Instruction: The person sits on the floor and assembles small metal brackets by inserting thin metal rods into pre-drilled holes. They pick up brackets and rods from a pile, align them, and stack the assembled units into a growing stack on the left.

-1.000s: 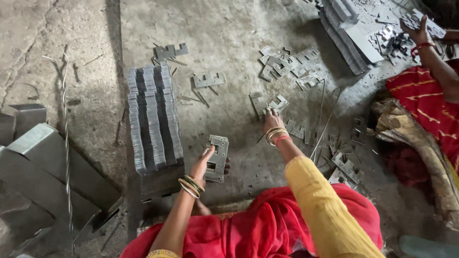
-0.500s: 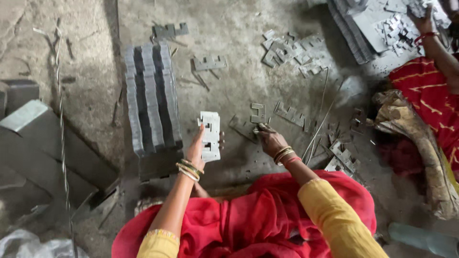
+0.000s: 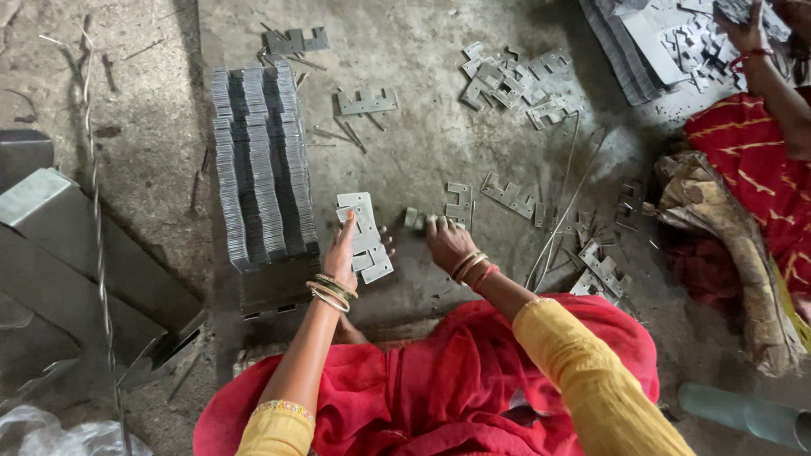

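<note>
Broadly, we are seated on a concrete floor (image 3: 439,160) with a big stack of thin grey metal plates (image 3: 262,169) standing on edge in tight rows at our left. Loose plates of the same kind lie scattered ahead; one pile (image 3: 515,80) sits well apart, near the top. Another person's hand (image 3: 748,34) works at sheets in the far right corner.

Our left hand (image 3: 342,249) holds a small bundle of plates (image 3: 365,236) just beside the big stack, thumb and fingers closed on its lower edge, the bundle fanning a little at the bottom corner. Our right hand (image 3: 446,241) rests low on the floor, fingers curled together over a small plate (image 3: 412,219) that shows just past the fingertips; we cannot tell if it is pinched or only touched. A notched plate (image 3: 460,205) lies just beyond.

We judge these plates stiff, thin and light singly, heavier in a bundle, with sharp stamped edges and smooth faces that slide over one another. Best gripped across the flat faces, squeezed together, well clear of the notches.
</note>
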